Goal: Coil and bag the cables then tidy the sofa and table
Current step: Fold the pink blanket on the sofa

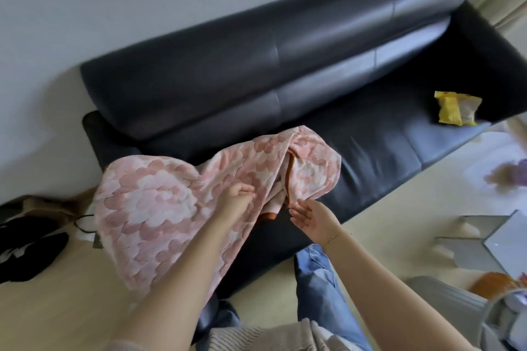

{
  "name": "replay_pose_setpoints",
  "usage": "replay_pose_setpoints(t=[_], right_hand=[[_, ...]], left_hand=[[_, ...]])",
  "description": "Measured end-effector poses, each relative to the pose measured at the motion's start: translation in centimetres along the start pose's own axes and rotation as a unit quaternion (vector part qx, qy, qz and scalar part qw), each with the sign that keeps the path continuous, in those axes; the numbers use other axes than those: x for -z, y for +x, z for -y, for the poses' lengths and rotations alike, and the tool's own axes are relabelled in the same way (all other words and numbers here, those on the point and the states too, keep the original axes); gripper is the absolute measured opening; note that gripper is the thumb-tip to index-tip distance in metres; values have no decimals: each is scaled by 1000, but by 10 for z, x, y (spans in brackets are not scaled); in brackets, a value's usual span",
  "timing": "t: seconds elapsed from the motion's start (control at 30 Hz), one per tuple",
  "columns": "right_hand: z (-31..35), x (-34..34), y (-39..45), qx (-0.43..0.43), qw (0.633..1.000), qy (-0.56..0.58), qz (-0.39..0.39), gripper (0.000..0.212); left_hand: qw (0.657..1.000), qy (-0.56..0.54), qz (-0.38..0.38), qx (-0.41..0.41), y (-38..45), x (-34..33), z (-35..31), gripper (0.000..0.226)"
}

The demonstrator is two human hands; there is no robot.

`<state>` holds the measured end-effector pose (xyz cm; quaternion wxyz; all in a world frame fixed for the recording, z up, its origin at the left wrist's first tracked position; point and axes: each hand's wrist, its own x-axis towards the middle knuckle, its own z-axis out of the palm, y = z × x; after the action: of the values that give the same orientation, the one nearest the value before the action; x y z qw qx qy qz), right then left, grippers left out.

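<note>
A pink floral blanket (159,208) lies bunched across the left end of the black leather sofa (285,71), spilling over the seat's front edge at about 8 o'clock. The left hand (236,196) has its grip clamped on a fold of the blanket near the middle of the cloth. The right hand (310,216), at 3 o'clock from the left, has its grip apart with fingers straight, the fingertips just beside the blanket's orange-trimmed edge. A yellow snack packet (456,111) sits on the seat well apart at 2 o'clock. A glass table (502,239) corner shows at 4 o'clock. A black bag (28,248) lies on the floor at 9 o'clock.
</note>
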<state>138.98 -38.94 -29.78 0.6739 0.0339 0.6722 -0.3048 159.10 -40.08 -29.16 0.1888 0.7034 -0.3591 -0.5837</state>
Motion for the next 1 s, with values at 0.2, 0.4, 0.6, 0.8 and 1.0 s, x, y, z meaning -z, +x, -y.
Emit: replay_pose_setpoints(t=[0.2, 0.4, 0.6, 0.8, 1.0], right_hand=[[94, 49, 82, -45, 999, -1, -5, 20], [155, 62, 196, -111, 994, 15, -13, 26], [151, 71, 298, -102, 995, 2, -12, 10], [148, 61, 337, -85, 989, 103, 64, 48], [182, 26, 312, -85, 992, 63, 73, 49]], left_hand=[[999, 43, -12, 6, 90, -93, -62, 18], [992, 110, -54, -38, 182, -169, -88, 30], [918, 356, -136, -107, 295, -191, -69, 45], [894, 422, -123, -91, 336, -189, -54, 25], [908, 372, -106, -161, 251, -171, -57, 40]])
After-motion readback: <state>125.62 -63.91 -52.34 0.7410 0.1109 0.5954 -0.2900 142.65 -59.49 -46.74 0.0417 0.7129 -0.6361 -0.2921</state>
